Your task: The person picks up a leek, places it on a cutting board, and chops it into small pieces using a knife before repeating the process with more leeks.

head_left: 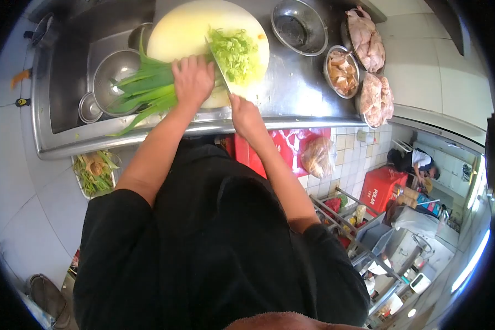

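Two hands logged: left hand (193, 80), fingers together, is pressed on leek bundle (147, 91); right hand (245, 114) is clamped round knife (218, 65), blade left of chopped greens (235, 51) on cutting board (177, 32).

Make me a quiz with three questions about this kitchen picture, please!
1. Where is the left hand?
A. In the sink
B. On the long greens
C. On the raw chicken

2. What colour is the person's top?
A. Black
B. White
C. Yellow

3. What is the right hand doing?
A. Hanging open and empty
B. Holding a bowl
C. Gripping a knife

Answers:
1 B: its fingers curl over the leafy bunch at the edge of the cutting board.
2 A: the sleeves and chest are black.
3 C: it is closed round the handle, and the blade sits beside the chopped pieces.
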### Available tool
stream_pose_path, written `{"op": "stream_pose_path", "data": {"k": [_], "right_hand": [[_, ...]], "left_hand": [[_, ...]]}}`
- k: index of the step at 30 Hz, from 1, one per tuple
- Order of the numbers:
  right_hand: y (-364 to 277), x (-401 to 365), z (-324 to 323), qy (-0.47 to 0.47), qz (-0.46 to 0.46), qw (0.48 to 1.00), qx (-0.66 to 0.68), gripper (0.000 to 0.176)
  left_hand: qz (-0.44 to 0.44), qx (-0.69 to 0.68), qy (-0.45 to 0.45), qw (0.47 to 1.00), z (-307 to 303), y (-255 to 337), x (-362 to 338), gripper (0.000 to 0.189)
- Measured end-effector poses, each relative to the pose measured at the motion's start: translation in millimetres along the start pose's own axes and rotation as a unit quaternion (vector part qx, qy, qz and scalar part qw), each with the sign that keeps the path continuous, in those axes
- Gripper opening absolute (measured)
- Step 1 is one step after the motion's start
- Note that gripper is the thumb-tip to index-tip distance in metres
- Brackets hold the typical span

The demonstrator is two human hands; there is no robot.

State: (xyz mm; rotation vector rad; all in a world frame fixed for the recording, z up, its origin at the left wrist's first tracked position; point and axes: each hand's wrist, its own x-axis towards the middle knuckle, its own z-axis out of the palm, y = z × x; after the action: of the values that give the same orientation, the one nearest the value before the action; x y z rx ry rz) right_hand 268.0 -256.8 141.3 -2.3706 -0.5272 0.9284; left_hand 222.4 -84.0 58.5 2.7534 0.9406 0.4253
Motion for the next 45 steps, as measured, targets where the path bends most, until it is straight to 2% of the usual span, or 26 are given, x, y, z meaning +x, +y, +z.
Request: {"op": "stream_pose_path", "data": {"k": [2, 5, 9, 12, 18, 20, 23, 27, 31, 35, 38, 45], "right_hand": [[-14.0, 22.6, 3.2, -0.015, 0.019, 1.0, -0.009, 0.056], [7.5, -6.0, -4.1, -0.007, -0.014, 1.0, -0.001, 0.056], [41.5, -37.2, -8.0, -0.014, 0.031, 0.999, 0.014, 0.061], [-0.2, -43.8, -30.1, -0.016, 0.053, 0.997, 0.059, 0.057], [-1.7, -44.6, -22.1, -0.014, 0.03, 0.998, 0.046, 0.058], [4.1, -40.7, -16.0, -0.007, 0.005, 0.999, 0.036, 0.06], [13.7, 11.5, 11.4, 0.023, -0.05, 0.998, 0.006, 0.063], [-5.5, 18.0, -0.3, -0.024, 0.008, 0.999, 0.042, 0.065], [38.2, -18.9, -17.2, -0.032, 0.028, 0.998, 0.037, 0.068], [35.5, 9.8, -45.2, -0.079, 0.103, 0.989, 0.066, 0.07], [12.6, 18.0, -50.8, -0.028, 0.077, 0.992, 0.091, 0.069], [-6.2, -34.5, -35.0, -0.042, 0.05, 0.994, 0.091, 0.068]], "left_hand": [[-0.002, -0.005, -0.005, 1.0, -2.5, -0.1, -2.8, 0.039], [0.004, -0.011, 0.024, 1.0, 2.0, -2.8, 1.5, 0.038], [0.006, -0.003, 0.037, 0.999, 9.8, -5.1, -1.9, 0.038], [0.006, -0.008, 0.015, 1.0, 8.0, -5.2, -1.4, 0.04], [0.01, -0.003, 0.081, 0.997, 11.9, -4.5, -0.8, 0.04], [0.012, -0.024, 0.048, 0.998, 10.4, -5.8, -0.5, 0.039], [0.008, -0.019, 0.02, 1.0, 2.1, -5.0, 1.3, 0.039], [-0.005, -0.025, -0.009, 1.0, -0.2, -4.0, 4.5, 0.04], [-0.003, -0.012, 0.011, 1.0, 3.7, -5.5, 0.9, 0.04], [-0.002, -0.022, 0.005, 1.0, 3.4, -5.0, 2.4, 0.042], [-0.002, -0.03, 0.02, 0.999, 4.5, -6.5, -0.9, 0.043], [-0.005, -0.053, 0.042, 0.998, 8.6, -8.7, -2.3, 0.04]]}}
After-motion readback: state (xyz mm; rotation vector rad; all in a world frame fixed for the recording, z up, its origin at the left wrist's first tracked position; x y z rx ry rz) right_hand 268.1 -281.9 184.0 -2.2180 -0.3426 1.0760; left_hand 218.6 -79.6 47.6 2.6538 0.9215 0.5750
